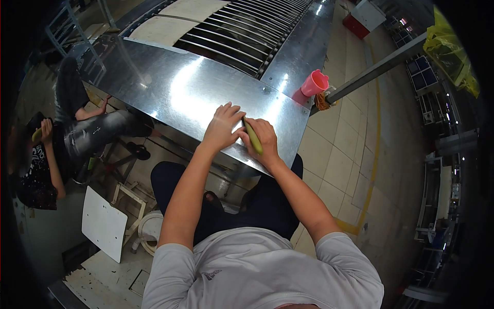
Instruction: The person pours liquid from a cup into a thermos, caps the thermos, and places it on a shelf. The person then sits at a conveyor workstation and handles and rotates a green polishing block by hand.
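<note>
A slim, olive-green object (253, 137) with rounded ends lies along my right hand (265, 138), between the thumb and the bent fingers, which are closed on it. Its exact kind cannot be made out. Beside it, my left hand (225, 125) rests over the metal table (170, 98) with its fingers stretched forward. The left thumb reaches toward the near side of the green object, close to the right thumb. Both hands are near the table's front edge. Anything small under the fingertips is hidden.
A pink cup (315, 82) stands at the table's right corner beside a metal post (378, 67). Beyond the table runs a roller conveyor (242, 31). A seated co-worker (46, 159) at left holds a similar green object. A white folding seat (104, 224) stands at lower left.
</note>
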`<state>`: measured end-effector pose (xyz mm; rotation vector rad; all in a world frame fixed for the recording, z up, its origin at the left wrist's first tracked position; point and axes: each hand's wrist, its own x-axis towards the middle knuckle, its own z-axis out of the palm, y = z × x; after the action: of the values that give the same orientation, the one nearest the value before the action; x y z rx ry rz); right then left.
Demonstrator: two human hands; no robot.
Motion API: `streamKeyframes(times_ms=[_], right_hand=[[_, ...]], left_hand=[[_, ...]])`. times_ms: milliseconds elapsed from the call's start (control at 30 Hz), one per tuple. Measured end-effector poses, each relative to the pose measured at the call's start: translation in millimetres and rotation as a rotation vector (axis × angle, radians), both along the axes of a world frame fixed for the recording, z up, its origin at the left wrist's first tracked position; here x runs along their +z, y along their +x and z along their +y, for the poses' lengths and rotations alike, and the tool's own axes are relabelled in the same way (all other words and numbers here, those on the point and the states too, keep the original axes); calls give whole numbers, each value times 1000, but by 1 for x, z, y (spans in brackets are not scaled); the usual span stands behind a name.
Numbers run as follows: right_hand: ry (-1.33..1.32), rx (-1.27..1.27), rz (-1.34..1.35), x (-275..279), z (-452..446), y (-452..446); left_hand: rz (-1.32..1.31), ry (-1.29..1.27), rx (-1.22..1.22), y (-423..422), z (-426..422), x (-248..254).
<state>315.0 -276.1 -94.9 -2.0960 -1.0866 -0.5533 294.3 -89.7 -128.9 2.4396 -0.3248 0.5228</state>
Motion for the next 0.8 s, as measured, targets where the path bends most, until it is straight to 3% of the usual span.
streamKeyframes(times_ms=[300,800], right_hand=[[-164,-130,-16,-9,4,1],[-125,-258,-73,-29,6,4]], left_hand=[[-89,-123,-26,6,4,-20],[-95,2,-22,9,5,-18]])
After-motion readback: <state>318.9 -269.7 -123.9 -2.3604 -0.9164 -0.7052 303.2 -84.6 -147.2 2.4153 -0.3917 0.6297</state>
